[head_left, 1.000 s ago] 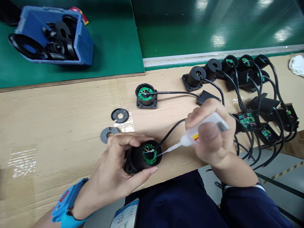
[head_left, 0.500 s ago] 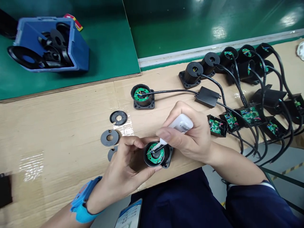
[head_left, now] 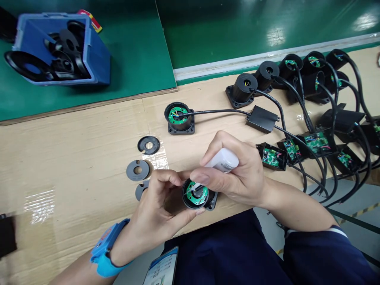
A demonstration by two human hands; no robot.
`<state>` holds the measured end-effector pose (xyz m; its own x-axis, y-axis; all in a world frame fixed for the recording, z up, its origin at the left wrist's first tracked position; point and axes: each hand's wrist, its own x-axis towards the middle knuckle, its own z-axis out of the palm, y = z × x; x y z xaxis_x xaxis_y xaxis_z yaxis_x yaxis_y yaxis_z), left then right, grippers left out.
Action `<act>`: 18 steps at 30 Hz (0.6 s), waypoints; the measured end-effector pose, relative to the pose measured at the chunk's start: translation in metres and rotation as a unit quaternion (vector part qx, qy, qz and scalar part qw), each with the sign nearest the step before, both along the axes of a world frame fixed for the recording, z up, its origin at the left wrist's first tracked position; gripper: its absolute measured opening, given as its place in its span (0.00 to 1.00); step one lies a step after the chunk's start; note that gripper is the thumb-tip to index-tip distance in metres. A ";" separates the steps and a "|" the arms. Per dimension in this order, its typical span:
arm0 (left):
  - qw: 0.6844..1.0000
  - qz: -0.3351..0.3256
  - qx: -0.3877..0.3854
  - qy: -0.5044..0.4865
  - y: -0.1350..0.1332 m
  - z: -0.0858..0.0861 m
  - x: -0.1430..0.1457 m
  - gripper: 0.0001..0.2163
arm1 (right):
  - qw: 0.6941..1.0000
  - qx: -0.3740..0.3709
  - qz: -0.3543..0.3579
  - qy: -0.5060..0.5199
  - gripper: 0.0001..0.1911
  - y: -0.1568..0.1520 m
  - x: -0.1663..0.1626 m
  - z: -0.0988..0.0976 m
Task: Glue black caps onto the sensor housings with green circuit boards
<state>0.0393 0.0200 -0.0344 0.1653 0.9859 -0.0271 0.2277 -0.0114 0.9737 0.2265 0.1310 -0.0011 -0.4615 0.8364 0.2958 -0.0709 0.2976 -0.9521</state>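
Note:
My left hand [head_left: 162, 208] is wrapped round a black round housing [head_left: 198, 196] with a green circuit board inside, held at the near edge of the cardboard. My right hand [head_left: 237, 174] grips a small white glue bottle [head_left: 223, 160], its thin nozzle dipping into the housing's open top. Three grey and black slotted discs [head_left: 137, 170] lie just left of my left hand. A second open housing [head_left: 179, 117] sits behind on the cardboard, a black cable running from it to a small black box [head_left: 261, 118].
Several more black housings with cables and open green boards [head_left: 317, 140] crowd the right side. A blue bin [head_left: 97, 55] of black ring parts stands at the back left on the green mat. A phone [head_left: 162, 269] rests on my lap.
The housing turned from lying sideways to open end up. My right hand brought the bottle closer and lowered the nozzle into it. The view shifted slightly.

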 end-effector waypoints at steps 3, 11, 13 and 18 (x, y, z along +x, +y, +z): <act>1.000 0.003 -0.007 -0.009 -0.001 -0.001 0.000 0.23 | 1.000 0.014 -0.004 0.011 0.19 0.000 0.000 -0.002; 0.997 -0.016 -0.003 -0.070 0.003 0.003 0.002 0.23 | 0.999 0.035 -0.035 0.004 0.15 0.000 0.002 -0.001; 0.998 -0.022 -0.001 -0.065 0.004 0.004 0.002 0.24 | 0.999 0.032 -0.034 0.008 0.15 0.001 0.003 0.000; 0.997 -0.015 0.050 0.054 0.000 0.004 -0.002 0.23 | 0.996 -0.033 -0.068 0.041 0.18 0.009 0.003 -0.001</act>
<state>0.0374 0.0203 -0.0307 0.1970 0.9790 0.0526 0.3296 -0.1167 0.9369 0.2290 0.1398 -0.0019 -0.3188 0.9085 0.2702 -0.1117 0.2470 -0.9625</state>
